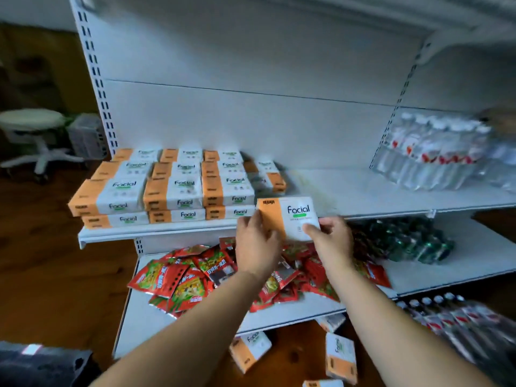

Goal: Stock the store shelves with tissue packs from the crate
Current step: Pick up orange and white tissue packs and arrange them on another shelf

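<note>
The orange-and-white, film-wrapped facial tissue pack (290, 215), judged light, soft and somewhat slippery, is held at the edge of the white metal shelf (156, 233), its orange end gripped by the left hand (255, 244) and its white corner pinched by the fingers (310, 229) of the right hand (333, 238), so the short ends are judged the best places to be taken.

"Facial": orange-and-white plastic tissue pack (293, 216) pinched in the fingers (311, 229) | "Facial": stacked orange-and-white tissue packs (167, 188) left of the fingers | red foil snack packets (173, 277) below the fingers: print unreadable
</note>
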